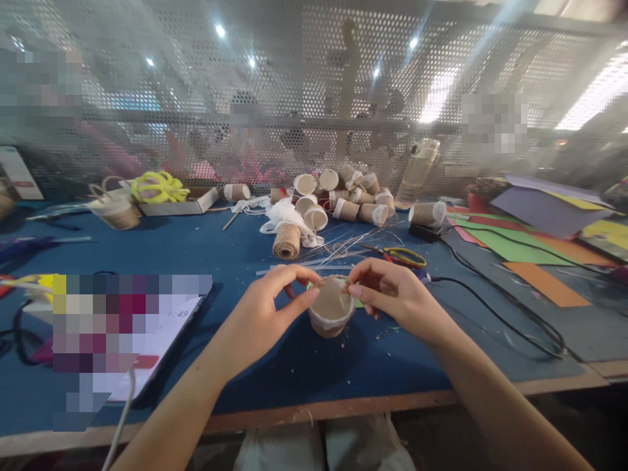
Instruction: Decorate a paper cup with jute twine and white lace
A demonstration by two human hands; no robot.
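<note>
A small paper cup (pixel 332 320), brown around the outside with a whitish band at its rim, stands in front of me with its mouth facing up and toward me. Thumb and fingers of my left hand (pixel 275 297) are closed in a pinch at the left of the rim. On the opposite side, my right hand (pixel 387 291) pinches the right edge of the rim. Its fingertips partly cover whatever thin piece may lie there. Inside, the cup looks pale and bare. Behind my left hand lies a spool of twine (pixel 286 242).
Several similar cups (pixel 346 209) are heaped at the back beside white cloth (pixel 287 216). Scissors (pixel 405 256) and thin wires lie behind my right hand. Coloured paper (pixel 510 239) and black cables (pixel 510 327) are on the right, a tablet (pixel 167 333) on the left.
</note>
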